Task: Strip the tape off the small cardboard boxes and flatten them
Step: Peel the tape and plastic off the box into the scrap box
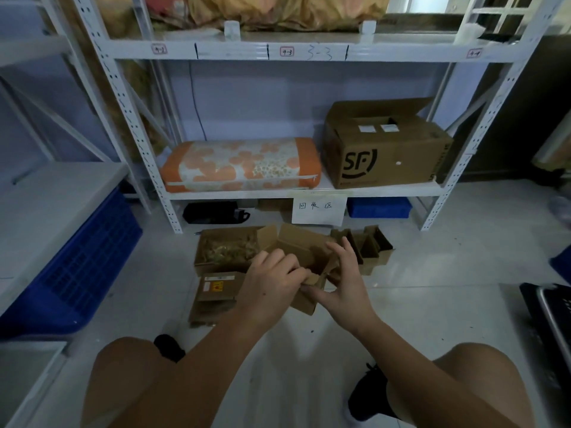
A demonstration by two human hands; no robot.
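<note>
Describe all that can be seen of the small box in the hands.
The small box is plain brown cardboard, open, its flaps spread and part folded. It is held tilted above the floor, before the shelf. The left hand grips its near edge; the right hand pinches its right side. No tape on it can be made out.

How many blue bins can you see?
3, maybe more hidden. One big blue crate under the table on the left, one flat blue bin under the rack's bottom shelf on the right, and a blue corner at the far right edge, mostly cut off.
</note>
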